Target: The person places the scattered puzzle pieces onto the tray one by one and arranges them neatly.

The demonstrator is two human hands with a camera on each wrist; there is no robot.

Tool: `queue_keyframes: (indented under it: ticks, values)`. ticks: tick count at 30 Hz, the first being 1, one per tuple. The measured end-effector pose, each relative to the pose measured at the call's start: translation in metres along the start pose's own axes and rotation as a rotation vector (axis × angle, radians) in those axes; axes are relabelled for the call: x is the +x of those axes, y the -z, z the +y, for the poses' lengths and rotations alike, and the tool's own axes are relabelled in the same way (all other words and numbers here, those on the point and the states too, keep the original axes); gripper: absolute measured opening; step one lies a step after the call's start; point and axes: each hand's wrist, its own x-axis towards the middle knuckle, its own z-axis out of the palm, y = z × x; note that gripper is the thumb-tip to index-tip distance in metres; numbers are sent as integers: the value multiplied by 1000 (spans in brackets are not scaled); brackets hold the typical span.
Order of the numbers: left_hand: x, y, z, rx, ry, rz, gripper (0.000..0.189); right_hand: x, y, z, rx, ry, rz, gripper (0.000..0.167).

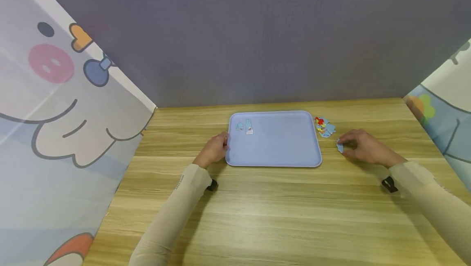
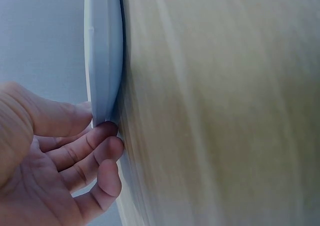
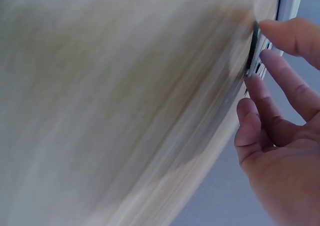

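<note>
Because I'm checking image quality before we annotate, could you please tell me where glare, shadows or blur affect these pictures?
Head: faint sheen on the near tabletop, soft shadows beside the left sleeve and right sleeve. Left wrist: tabletop blurred, the tray rim looking sharper. Right wrist: tabletop grain soft and streaky, with a darker patch beside the fingertips.

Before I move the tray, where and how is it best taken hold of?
Probably by the left rim, coming from the left, thumb over the top: the tray lies flat with this rim raised, the left hand grips there, and loose pieces lie just to its right.
</note>
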Motion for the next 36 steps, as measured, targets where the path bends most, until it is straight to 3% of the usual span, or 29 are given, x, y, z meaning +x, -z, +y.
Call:
queue_keyframes:
  ticks: [5,12,22,36]
  values:
    - [-1,0,1,-1,5,-5,46,0,2,-4,-19,-36,39,27]
    - [-1,0,0,-7,0,-1,44,5,7,-14,-30,-12,76,27]
    - [0,0,-1,0,-8,2,44,25,4,-34,-48,127,167,29]
    - [0,-1,-2,3,-7,7,43,67,-10,-67,14,154,108,24]
